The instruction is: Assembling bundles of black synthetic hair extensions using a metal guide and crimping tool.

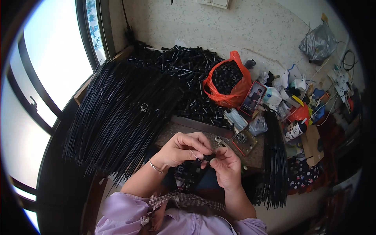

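Close together in front of my body, both hands work on a small black part [208, 157]. My left hand [184, 147], with a bangle at its wrist, pinches it between thumb and fingers. A thin pale pin-like piece [192, 152] sticks up by the left thumb. From the other side my right hand [227, 164] closes thumb and fingertips on the same part. Its exact kind is hidden by my fingers. Just beyond the hands, metal pliers [219, 140] lie on the table [168, 133].
Long thin black rods [113, 113] cover the left side; another bundle [274, 168] hangs at the right edge. Short black tubes [184, 58] are heaped behind. A red bag [213, 94] holds black pieces. Nearby are a phone [252, 98], a dish of small metal bits [241, 138] and a cup [294, 131].
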Motion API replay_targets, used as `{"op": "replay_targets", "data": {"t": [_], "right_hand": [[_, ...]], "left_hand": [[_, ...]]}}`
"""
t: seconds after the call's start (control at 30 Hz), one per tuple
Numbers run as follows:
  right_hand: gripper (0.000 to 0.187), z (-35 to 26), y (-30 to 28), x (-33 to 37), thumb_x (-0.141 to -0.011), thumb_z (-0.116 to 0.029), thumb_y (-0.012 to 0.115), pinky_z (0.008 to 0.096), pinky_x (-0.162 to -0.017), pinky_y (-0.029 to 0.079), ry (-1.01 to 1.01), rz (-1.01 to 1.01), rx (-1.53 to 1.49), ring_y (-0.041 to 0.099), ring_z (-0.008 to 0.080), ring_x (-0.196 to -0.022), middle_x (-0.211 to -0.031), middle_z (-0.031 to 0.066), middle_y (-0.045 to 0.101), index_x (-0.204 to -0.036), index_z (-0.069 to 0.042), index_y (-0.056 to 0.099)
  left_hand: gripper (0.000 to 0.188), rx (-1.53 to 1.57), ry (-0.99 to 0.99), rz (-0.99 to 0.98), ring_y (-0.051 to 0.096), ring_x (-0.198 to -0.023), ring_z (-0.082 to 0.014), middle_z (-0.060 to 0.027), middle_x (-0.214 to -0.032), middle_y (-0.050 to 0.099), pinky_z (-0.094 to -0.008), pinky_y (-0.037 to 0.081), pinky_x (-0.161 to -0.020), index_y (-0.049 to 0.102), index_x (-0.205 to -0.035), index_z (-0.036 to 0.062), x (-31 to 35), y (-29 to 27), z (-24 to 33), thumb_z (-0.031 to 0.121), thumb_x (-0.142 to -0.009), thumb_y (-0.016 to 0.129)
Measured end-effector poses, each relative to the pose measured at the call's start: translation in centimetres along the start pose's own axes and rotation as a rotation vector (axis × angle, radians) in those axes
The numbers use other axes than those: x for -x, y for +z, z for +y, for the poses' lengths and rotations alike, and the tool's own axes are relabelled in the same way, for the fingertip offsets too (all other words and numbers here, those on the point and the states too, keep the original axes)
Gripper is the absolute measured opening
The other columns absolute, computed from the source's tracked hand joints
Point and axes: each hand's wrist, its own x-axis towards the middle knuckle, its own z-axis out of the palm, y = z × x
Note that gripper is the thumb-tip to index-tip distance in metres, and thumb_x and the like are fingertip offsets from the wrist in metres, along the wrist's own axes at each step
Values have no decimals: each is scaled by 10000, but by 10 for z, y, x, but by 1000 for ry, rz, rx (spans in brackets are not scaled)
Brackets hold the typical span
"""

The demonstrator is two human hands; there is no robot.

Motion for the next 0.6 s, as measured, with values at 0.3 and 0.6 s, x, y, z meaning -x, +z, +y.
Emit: {"op": "replay_targets", "data": {"t": [0.3, 0.6], "right_hand": [[252, -5, -16, -1, -848, -92, 580, 299, -739, 487, 102, -120, 67, 594, 192, -813, -967, 122, 600, -1050, 57, 552], [261, 7, -10, -4, -824, -54, 601, 235, -754, 465, -195, 281, 203, 585, 125, -831, -950, 89, 617, -1056, 57, 550]], "left_hand": [[225, -337, 224, 263, 488, -963, -220, -123, -1055, 455, -309, 450, -812, 632, -934, -16, 0, 16, -23, 32, -717, 672], [99, -751, 388, 392, 518, -813, -129, -98, -977, 511, -233, 439, -701, 591, -846, -4, 3, 27, -45, -33, -761, 632]]}}
